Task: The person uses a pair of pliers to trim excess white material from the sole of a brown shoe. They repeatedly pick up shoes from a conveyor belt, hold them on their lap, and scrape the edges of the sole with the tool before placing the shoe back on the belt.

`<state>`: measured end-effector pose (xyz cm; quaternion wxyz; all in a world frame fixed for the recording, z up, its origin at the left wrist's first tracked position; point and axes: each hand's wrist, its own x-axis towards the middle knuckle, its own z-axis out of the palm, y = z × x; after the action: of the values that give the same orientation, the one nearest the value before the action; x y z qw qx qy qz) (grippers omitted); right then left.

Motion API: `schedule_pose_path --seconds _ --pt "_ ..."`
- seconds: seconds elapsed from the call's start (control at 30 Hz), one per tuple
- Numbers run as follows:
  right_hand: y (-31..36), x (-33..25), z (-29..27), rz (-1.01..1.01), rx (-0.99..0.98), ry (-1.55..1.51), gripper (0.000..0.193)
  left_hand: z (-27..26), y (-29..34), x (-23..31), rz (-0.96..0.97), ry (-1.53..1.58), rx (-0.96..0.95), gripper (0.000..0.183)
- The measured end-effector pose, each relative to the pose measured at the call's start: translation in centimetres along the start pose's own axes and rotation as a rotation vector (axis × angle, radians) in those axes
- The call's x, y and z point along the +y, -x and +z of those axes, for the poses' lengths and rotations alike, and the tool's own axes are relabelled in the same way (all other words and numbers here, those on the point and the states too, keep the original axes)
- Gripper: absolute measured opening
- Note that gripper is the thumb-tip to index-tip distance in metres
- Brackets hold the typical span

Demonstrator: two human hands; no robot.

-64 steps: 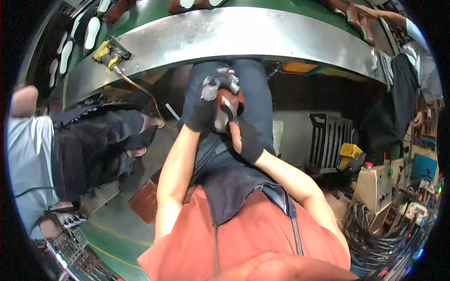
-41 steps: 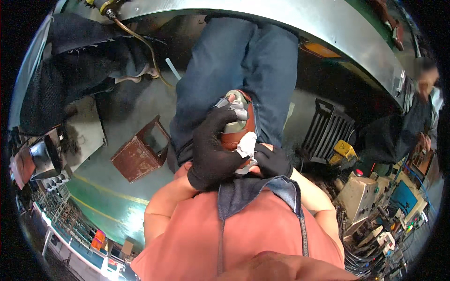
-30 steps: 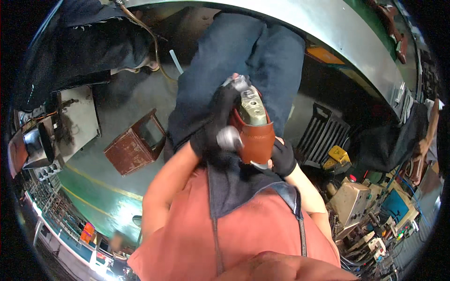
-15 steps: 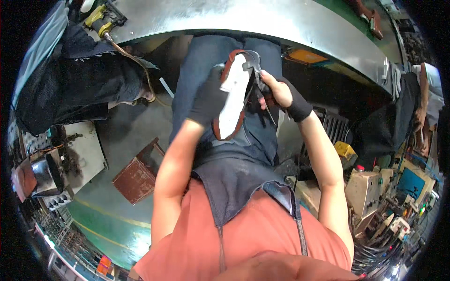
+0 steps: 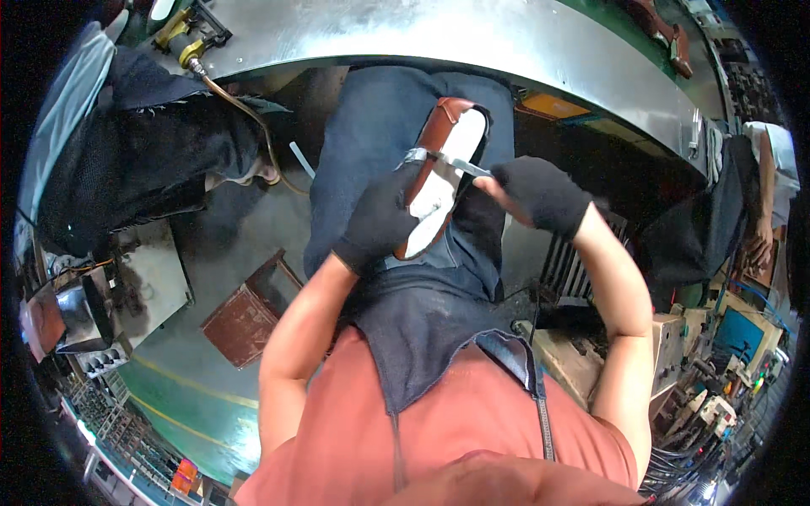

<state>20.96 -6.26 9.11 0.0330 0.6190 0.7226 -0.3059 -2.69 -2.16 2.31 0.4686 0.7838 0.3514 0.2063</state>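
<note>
A brown leather shoe upper [image 5: 436, 125] on a last lies sole up over my lap, its white bottom [image 5: 439, 192] facing me. My left hand [image 5: 384, 215], in a black fingerless glove, is closed around the shoe's left side; pale tape wraps a fingertip. From the right, my right hand [image 5: 540, 192], gloved alike, grips metal lasting pincers [image 5: 464, 165]. The pincers reach across the white bottom, their dark head at the shoe's left edge by my left fingertips. Fingers on the underside of the shoe are hidden.
A curved metal bench [image 5: 405, 34] runs ahead of my knees. On its left end lies a yellow air tool [image 5: 181, 44] with a hose. A brown stool [image 5: 245, 319] stands on the floor at left. Other people's legs [image 5: 160, 152] and a hand [image 5: 759, 240] show at the sides.
The shoe has tilted and turned, with more brown leather showing on its left side. My right hand has swung the pincers from the right edge across to the left edge.
</note>
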Motion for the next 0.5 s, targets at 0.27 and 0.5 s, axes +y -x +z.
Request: schedule_pose_path --seconds 0.27,0.5 --pt "-2.5 1.5 3.4 0.014 0.169 -0.208 0.046 -0.8 -5.3 -0.4 -0.463 0.857 -0.097 0.05" --pt "-0.8 3.1 -6.9 -0.179 -0.008 0.254 0.052 4.0 -7.4 -4.5 -0.35 -0.093 0.067 0.067"
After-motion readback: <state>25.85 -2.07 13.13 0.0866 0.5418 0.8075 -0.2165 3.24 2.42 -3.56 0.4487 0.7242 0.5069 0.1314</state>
